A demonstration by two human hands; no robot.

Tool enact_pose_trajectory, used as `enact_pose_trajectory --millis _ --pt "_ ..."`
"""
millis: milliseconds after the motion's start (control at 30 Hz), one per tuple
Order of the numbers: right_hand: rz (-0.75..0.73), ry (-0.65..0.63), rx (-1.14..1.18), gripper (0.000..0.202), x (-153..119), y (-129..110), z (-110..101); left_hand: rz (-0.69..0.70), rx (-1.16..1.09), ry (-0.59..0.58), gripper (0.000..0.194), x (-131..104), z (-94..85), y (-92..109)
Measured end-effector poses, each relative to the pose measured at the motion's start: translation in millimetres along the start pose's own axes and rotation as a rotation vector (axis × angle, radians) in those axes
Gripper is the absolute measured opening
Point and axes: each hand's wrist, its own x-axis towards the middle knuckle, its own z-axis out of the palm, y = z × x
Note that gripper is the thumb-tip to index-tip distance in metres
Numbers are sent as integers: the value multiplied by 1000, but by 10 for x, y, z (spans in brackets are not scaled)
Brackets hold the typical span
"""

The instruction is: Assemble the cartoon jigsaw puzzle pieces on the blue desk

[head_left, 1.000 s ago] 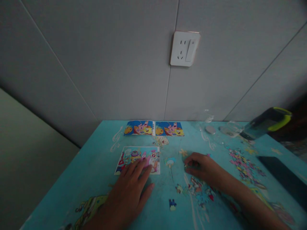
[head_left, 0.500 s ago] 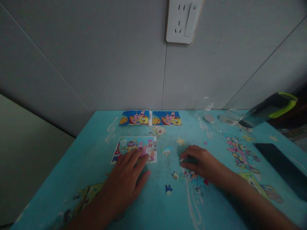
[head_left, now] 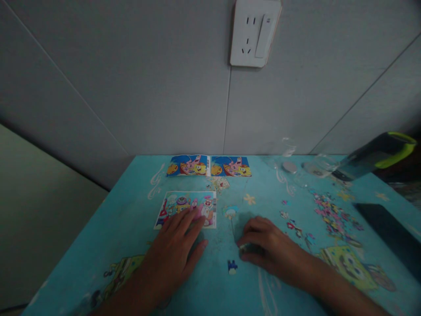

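Note:
My left hand (head_left: 176, 248) lies flat with its fingers spread, the fingertips over the lower right part of a cartoon picture card (head_left: 171, 206). Between the thumb and fingertips of my right hand (head_left: 266, 245) is a small pale puzzle piece (head_left: 242, 247), held low over the table and mostly covered. A dark blue and cream puzzle piece (head_left: 232, 267) lies apart, just left of and nearer me than that hand. Several loose puzzle pieces (head_left: 291, 225) are scattered beyond the right wrist; others may be hidden under the hand.
A heap of puzzle pieces (head_left: 333, 215) lies on the right, beside a dark flat slab (head_left: 388, 230). Two blue cartoon cards (head_left: 230, 166) sit at the back edge near the wall. Clear containers and a dark bottle (head_left: 375, 156) with a yellow-green rim stand at the back right.
My right hand has moved toward me and slightly left, with the piece in its fingertips. Pieces beyond its wrist now show, while those below it are covered. My left hand stays on the card.

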Motion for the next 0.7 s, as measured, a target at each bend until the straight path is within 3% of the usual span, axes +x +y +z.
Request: enact_pose_trajectory --millis 233,400,567,700 --pt "10 24 0 10 8 24 -32 17 -1 -20 50 -1 -12 -7" --pt "18 148 38 14 51 111 -41 13 -13 -26 50 -2 -5 -5" --pt "-1 136 -33 21 43 211 -157 12 -12 -6 49 0 3 11" --pt "65 106 -68 22 27 295 -248 33 -26 43 48 17 -25 21"
